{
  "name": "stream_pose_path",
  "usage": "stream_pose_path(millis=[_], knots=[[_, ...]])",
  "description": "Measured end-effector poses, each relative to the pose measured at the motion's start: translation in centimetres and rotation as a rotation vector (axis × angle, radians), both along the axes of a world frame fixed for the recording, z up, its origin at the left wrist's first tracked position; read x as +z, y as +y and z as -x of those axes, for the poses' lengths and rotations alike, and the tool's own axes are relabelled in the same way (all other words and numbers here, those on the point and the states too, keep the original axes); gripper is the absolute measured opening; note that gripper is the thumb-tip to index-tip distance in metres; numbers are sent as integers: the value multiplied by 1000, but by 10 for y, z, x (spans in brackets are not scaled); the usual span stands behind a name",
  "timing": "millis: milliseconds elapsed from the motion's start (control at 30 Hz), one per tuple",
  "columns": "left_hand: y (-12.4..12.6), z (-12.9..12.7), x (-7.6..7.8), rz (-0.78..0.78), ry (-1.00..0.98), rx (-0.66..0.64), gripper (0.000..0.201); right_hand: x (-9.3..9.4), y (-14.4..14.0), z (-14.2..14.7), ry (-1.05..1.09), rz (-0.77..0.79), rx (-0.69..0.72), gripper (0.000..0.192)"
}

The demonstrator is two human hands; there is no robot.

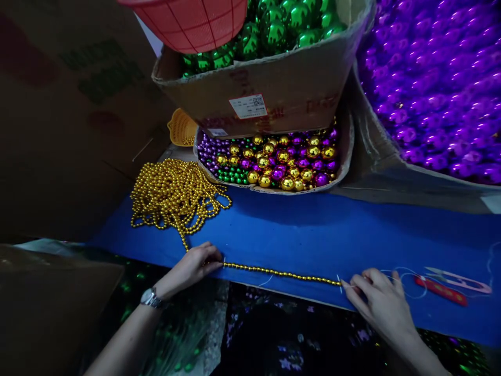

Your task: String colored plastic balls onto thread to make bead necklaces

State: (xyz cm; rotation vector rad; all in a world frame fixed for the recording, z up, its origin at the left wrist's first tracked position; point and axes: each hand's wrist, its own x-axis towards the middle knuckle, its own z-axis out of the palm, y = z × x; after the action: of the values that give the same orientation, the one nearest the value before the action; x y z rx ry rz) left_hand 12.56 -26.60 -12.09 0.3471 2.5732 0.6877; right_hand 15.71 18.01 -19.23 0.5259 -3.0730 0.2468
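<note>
A: Where's our strand sitting?

B: The gold bead strand (282, 273) runs taut along the near edge of the blue cloth (313, 230), left to right, between our two hands. Our left hand (193, 266) is pinched shut on its left end, fingertips pressed to the cloth. Our right hand (378, 300) pinches the right end, where the beads stop and thin white thread (407, 284) carries on to the right in loose loops.

A: And the rest of it?

B: Beyond our left hand the strand climbs away from us into a loose heap of gold beads (176, 193), lying far-left on the cloth. Watch (150, 297) on our left wrist.

A: Anything near the right hand?

B: Red snips (442, 290) just right of it on the cloth, touching the thread loops. Not in hand.

A: Any writing we can read?

B: Not really. White sticker (248, 106) with a QR code on the front of the cardboard box (282, 89) holding green balls (289, 23); text too small to read. Smaller white label below it on the low tray (346, 151) of mixed gold, purple and green balls, also illegible. Faint red print on the box, blurred.

A: Other bins?

B: Purple balls (438, 78) in a big box far right, red basket (191, 21) at far top, yellow basket (180, 128) left of the tray.
</note>
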Motion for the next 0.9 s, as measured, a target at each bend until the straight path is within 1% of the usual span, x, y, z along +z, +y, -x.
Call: stream_pose_path(millis=[133,233,333,400,500,600,667,733,800,867,900], knots=[[2,2,-2,21,14,-27,20,-2,0,0,18,9,-3,32],[4,3,-1,35,26,-45,19,-3,0,-1,18,11,-12,31],[6,5,1,56,30,-55,17,0,-1,0,4,18,-16,30],[8,10,3,93,51,-87,18,6,-3,4,-5,29,-21,31],[15,27,8,241,128,-159,24,18,-6,22,50,36,-52,35],[29,50,19,421,249,-170,24,28,-5,53,156,9,-112,36],[40,67,26,457,319,-168,23,32,1,77,196,-16,-169,36],[50,81,31,428,333,-148,25,35,7,98,205,-31,-211,32],[56,92,34,348,302,-90,29,39,7,113,203,-29,-215,23],[59,101,33,229,254,-33,34,45,-10,120,203,-9,-181,20],[59,104,33,166,234,-20,36,49,-26,121,204,10,-148,22]])
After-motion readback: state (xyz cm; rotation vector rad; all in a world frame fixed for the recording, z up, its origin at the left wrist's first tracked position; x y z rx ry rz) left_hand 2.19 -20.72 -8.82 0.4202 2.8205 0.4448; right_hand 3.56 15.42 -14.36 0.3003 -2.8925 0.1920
